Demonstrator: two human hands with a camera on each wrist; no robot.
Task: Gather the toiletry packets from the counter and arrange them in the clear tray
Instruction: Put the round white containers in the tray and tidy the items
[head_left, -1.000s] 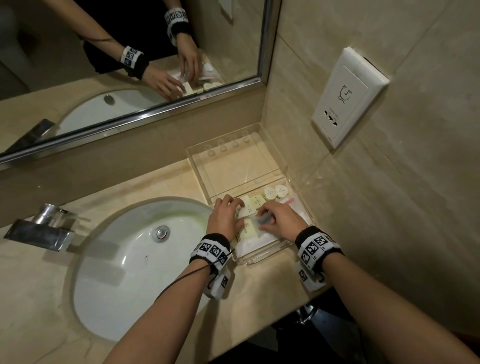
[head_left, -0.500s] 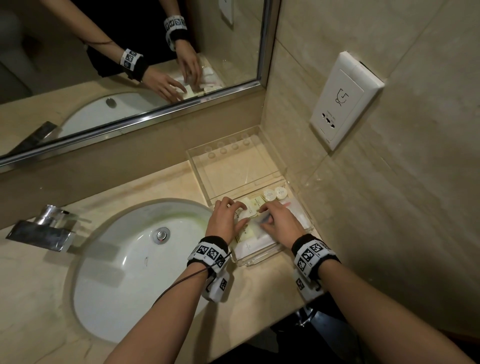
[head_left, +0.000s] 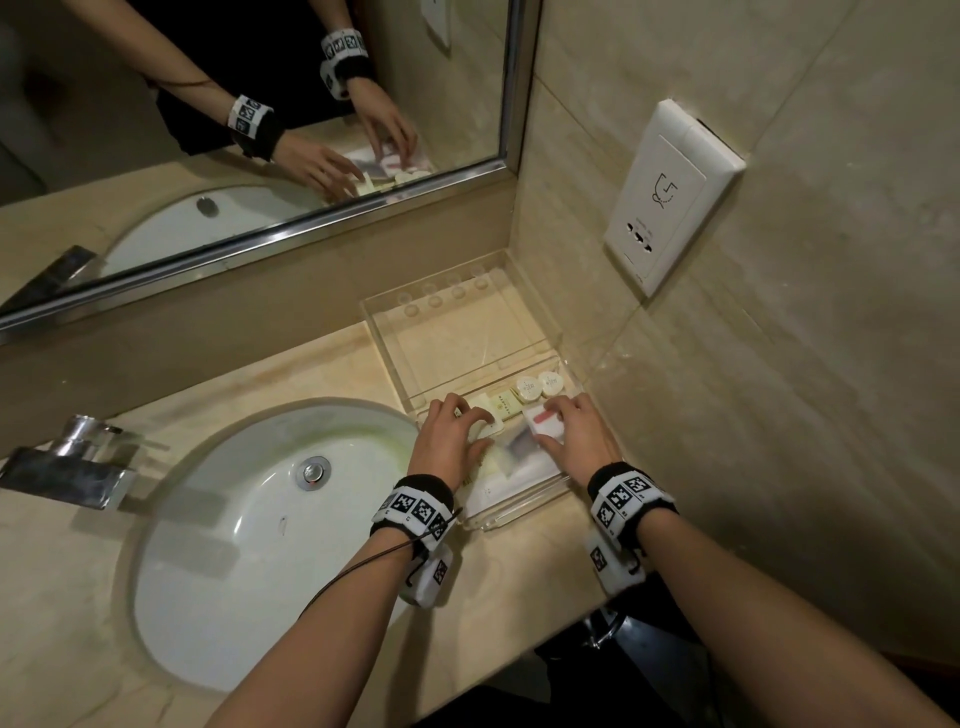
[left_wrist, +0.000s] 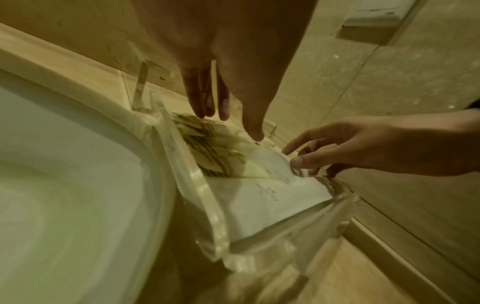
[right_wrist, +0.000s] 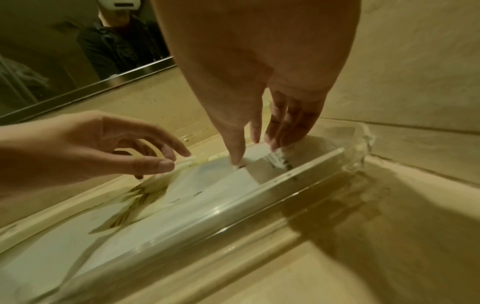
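Right hand (head_left: 576, 436) has its fingers mostly straight, tips pressing down on a white packet with a red stripe (head_left: 545, 420) – not gripping it, just flattening it against the other packets (head_left: 511, 465). Left hand (head_left: 449, 439) is loosely bent, fingertips resting on a small cream packet (head_left: 488, 427) near the left wall of the clear tray (head_left: 524, 512), nothing pinched that I can see. The packets all lie in the tray's near compartment, with two round white ones (head_left: 537, 385) up against the divider. The far compartment (head_left: 457, 338) sits toward the mirror (head_left: 260, 130). The tray's in the counter's (head_left: 291, 379) right back corner – right beside the sink (head_left: 244, 499), wall socket (head_left: 670, 192) above.
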